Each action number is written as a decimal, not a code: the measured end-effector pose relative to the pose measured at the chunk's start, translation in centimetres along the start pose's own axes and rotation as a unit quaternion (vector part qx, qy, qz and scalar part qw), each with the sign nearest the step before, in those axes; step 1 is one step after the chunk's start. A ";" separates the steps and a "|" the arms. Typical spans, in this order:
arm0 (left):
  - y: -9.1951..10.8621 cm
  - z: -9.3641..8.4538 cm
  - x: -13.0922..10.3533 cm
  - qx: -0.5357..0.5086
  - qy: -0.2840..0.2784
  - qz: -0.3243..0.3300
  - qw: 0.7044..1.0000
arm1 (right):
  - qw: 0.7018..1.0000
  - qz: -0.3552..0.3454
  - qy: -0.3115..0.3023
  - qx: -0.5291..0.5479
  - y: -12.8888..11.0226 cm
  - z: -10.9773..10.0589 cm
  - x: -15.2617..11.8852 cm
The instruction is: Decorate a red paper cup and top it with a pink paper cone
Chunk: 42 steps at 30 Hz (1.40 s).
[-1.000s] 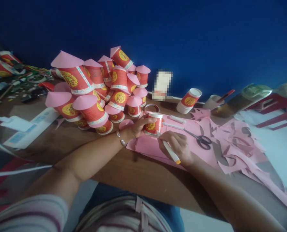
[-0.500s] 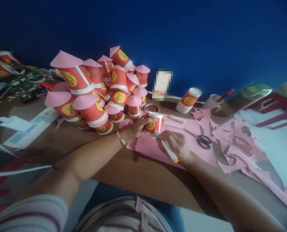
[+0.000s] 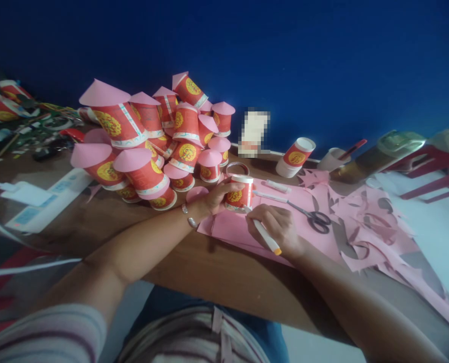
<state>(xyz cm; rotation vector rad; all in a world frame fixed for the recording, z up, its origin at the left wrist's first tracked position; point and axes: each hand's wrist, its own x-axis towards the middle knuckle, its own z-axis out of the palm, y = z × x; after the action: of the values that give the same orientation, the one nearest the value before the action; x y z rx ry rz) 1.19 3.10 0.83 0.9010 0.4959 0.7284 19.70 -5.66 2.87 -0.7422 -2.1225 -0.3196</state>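
Note:
A red paper cup with a yellow emblem and a white strip is gripped from the left by my left hand, its thumb across the cup's side. My right hand is closed around a white marker with an orange end, whose tip is close to the lower right of the cup; whether it touches cannot be made out. Both hands are over pink paper sheets. Dark-handled scissors lie on the paper, with a white pen beside them.
Several red cups with pink cone tops are stacked at the left. A power strip lies at the far left. Pink scraps spread to the right. Behind are stacked cups, a cup holding a red pen and a bottle.
My right hand and the marker have shifted slightly to the right and down. The left hand still holds the cup, nearly unmoved.

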 end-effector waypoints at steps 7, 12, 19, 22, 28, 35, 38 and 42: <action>0.1 0.0 0.0 0.005 0.001 -0.004 1.000 | 1.000 0.007 -0.005 -0.005 0.0 -0.2 0.1; 0.1 0.0 0.1 -0.009 -0.006 0.026 1.000 | 1.000 0.004 0.015 0.012 -0.1 -0.5 0.3; -0.4 -0.6 0.4 -0.048 0.026 0.034 0.998 | 0.999 0.006 0.044 0.030 0.0 -0.8 0.8; -0.4 -0.7 0.7 -0.058 0.013 0.035 0.998 | 0.999 0.009 0.042 0.034 0.1 -0.9 0.8; -0.4 -0.6 1.1 -0.071 0.010 0.056 0.996 | 0.999 -0.007 0.034 0.041 0.2 -0.1 0.3; -0.3 0.4 0.5 0.004 0.028 0.059 0.998 | 0.998 -0.016 0.026 0.053 -0.1 0.2 0.0; -0.1 0.4 0.4 -0.010 0.016 0.040 0.999 | 0.998 -0.018 0.032 0.042 -0.2 0.0 0.1; 0.1 0.2 0.2 -0.024 0.001 0.021 0.999 | 0.999 -0.007 0.033 0.025 -0.1 -0.3 0.3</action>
<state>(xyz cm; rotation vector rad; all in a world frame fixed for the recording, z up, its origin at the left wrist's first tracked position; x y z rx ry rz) 1.49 3.16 0.99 0.8675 0.4604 0.7754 19.73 -5.82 3.29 -0.6793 -2.0656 -0.2927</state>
